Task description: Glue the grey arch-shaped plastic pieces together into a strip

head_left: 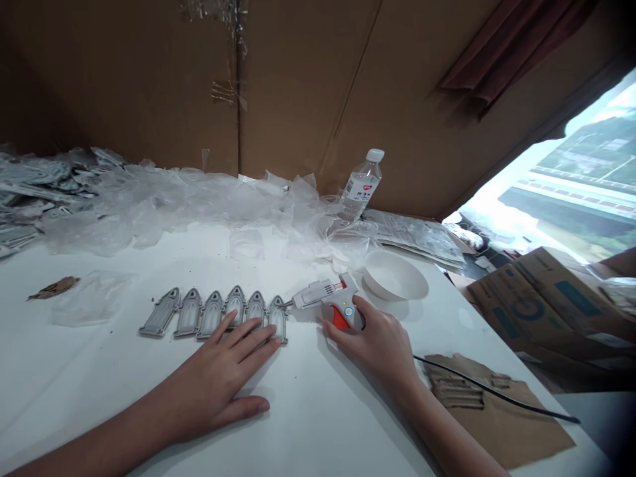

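Observation:
Several grey arched window-shaped pieces point(187, 313) stand side by side in a row on the white table point(308, 411). My left hand point(218, 377) lies open over the right part of the row, its fingers spread and the fingertips touching the pieces. My right hand point(380, 341) is closed round the handle of a white hot glue gun point(318, 293) with a red trigger. Its nozzle points left and meets the upper part of the rightmost arched piece point(278, 321). Whether any glue is coming out is too small to tell.
Crumpled clear plastic bags point(199, 199) line the back, beside a water bottle point(362, 185). A white bowl point(396, 275) stands behind the glue gun. Cardboard point(517, 424) lies at right under a black cord point(491, 392). More grey pieces point(40, 182) are heaped at far left.

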{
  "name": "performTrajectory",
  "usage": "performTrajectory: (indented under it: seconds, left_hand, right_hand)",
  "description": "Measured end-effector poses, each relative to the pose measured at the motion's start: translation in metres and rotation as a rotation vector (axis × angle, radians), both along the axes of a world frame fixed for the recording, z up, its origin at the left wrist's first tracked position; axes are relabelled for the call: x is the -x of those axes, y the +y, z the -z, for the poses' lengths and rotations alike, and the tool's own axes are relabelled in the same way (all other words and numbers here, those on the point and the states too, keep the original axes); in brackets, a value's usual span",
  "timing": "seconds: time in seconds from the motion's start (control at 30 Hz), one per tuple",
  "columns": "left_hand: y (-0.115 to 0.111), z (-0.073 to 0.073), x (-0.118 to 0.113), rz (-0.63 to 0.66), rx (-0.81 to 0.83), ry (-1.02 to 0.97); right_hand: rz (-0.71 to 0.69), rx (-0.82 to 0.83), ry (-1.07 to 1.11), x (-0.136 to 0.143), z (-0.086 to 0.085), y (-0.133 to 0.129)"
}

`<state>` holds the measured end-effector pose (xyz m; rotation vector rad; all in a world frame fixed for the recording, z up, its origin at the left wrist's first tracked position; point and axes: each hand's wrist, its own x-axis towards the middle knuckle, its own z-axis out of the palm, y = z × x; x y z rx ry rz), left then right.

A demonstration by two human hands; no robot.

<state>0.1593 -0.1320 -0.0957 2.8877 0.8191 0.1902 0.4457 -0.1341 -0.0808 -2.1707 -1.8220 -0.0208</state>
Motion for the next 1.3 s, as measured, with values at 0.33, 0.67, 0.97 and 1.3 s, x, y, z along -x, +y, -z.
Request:
performTrajectory:
  seconds: [0.33, 0.67, 0.97, 1.3]
  left_hand:
    - [0.0006, 0.0005, -0.0002, -0.001, 0.004, 0.033]
    - [0.0006, 0.0004, -0.0002, -0.004, 0.015, 0.013]
    - [0.0007, 0.0000, -0.0003, -0.006, 0.022, 0.016]
    - [0.0002, -0.0020, -0.0011, -0.011, 0.029, -0.026]
  right_hand:
    - [0.014, 0.006, -0.020, -0.0017, 0.0011, 0.0005]
    - [0.000, 0.002, -0.034, -0.0032, -0.0016, 0.0004]
    - [0.001, -0.016, -0.014, -0.0038, -0.0016, 0.0001]
    - [-0.026, -0.028, 0.029, -0.0006, -0.0059, -0.0013]
